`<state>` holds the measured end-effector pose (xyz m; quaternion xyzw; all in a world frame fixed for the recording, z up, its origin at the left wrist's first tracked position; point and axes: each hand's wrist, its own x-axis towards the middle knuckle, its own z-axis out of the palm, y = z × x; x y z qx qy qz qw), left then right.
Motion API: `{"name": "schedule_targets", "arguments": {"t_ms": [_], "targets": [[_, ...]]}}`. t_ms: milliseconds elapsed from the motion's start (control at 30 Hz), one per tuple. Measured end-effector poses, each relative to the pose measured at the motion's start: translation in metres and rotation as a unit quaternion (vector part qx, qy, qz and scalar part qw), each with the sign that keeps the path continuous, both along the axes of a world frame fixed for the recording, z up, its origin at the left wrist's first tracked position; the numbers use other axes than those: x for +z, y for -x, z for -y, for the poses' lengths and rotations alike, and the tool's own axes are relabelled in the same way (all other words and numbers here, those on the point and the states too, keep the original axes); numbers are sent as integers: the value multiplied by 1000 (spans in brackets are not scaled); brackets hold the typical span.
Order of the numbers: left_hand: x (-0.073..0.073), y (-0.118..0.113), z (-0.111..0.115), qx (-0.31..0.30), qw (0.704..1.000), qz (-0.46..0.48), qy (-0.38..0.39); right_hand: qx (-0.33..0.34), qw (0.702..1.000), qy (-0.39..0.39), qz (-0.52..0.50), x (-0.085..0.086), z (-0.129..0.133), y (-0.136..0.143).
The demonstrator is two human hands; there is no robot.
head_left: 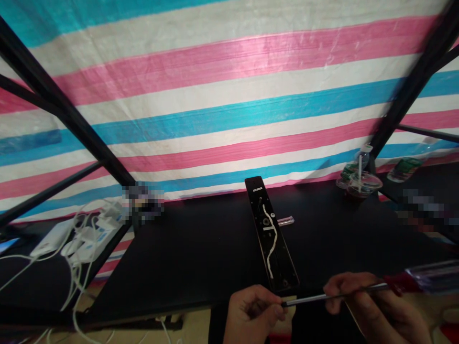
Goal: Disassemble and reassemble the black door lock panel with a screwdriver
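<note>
A screwdriver (310, 299) with a metal shaft and a clear and red handle is held level at the table's near edge. My left hand (253, 310) pinches the dark tip of its shaft between thumb and fingers. My right hand (373, 303) is closed around the shaft near the handle, slightly blurred. Just beyond my hands lies a long black panel (263, 243) with a white wire (275, 237) along it. A shiny lever (286, 221) sticks out from the panel's right side.
The panel lies on a black table (193, 253). White cables and a power strip (89, 243) lie at left. A cup with a straw (363, 184) and plastic bottles (404, 169) stand or lie at the back right. Black metal posts frame a striped sheet (222, 110).
</note>
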<state>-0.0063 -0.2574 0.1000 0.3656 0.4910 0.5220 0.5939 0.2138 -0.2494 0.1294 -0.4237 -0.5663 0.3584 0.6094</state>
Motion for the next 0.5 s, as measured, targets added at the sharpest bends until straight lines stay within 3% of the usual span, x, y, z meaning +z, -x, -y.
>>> {"name": "schedule_targets", "arguments": {"t_ms": [100,267,400,500], "targets": [[-2,1,-2,10,1000,-18,-12,-29,992,44,-112,-11,1,16],[-19,2,-10,22,997,-55,-46,-41,968,94,-231,-29,-5,32],[-35,-3,-26,-1,992,-110,-60,-109,972,59,-198,-40,-14,20],[-55,-9,-45,85,965,-230,-95,-148,984,42,-87,-44,-18,6]]}}
